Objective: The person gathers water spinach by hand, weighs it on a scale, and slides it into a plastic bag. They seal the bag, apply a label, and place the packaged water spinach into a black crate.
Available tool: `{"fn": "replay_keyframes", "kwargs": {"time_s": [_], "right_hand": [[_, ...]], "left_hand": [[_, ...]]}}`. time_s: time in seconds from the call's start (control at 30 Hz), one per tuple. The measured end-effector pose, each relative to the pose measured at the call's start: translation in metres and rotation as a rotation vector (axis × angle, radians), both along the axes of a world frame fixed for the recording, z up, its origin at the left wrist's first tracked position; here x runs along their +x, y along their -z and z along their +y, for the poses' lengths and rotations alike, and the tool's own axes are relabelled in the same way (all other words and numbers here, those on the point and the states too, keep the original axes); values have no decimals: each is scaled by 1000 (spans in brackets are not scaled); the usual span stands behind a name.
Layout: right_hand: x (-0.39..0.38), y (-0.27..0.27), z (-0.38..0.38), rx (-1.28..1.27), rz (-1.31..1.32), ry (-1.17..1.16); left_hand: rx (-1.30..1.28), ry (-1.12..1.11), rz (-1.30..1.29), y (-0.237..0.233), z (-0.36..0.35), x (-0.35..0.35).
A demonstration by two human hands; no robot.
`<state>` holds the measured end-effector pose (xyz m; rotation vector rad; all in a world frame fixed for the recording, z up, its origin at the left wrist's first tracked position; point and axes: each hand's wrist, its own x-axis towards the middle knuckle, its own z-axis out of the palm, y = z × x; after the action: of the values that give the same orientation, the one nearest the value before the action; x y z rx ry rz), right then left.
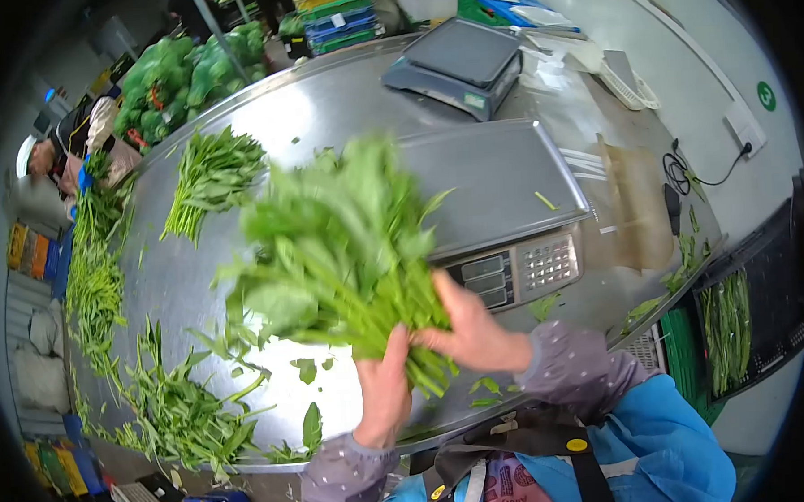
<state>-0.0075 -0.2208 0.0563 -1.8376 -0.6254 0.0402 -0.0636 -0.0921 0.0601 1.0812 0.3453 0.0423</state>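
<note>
A thick bunch of leafy greens [339,245] is held up over the metal table, its leaves pointing away from me and its cut stems toward me. My left hand [386,391] grips the stems from the left, thumb laid along them. From the right, my right hand [477,330] closes round the same stems, its fingers partly hidden. Just beyond the bunch is a digital scale [498,184], its display and keypad facing me; the leaves cover part of its plate. A second bunch of greens [210,179] lies on the table at the upper left.
Loose greens [185,408] are heaped along the left edge of the metal table [341,97]. Another scale [456,60] stands at the back. A co-worker [66,149] is at the far left. Packed greens [727,331] sit in a black crate at right.
</note>
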Motion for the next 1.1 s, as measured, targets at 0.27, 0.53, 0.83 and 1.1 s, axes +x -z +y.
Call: {"fn": "replay_keyframes", "kwargs": {"time_s": [0.27, 0.53, 0.83, 1.1], "right_hand": [[110, 8, -107, -81, 16, 355], [122, 43, -180, -571, 10, 610], [107, 50, -206, -784, -90, 727], [-2, 74, -182, -143, 184, 689]], "left_hand": [[-73, 424, -7, 7, -84, 165], [137, 447, 112, 41, -75, 179], [307, 152, -101, 50, -39, 116], [399, 283, -95, 124, -44, 15]]}}
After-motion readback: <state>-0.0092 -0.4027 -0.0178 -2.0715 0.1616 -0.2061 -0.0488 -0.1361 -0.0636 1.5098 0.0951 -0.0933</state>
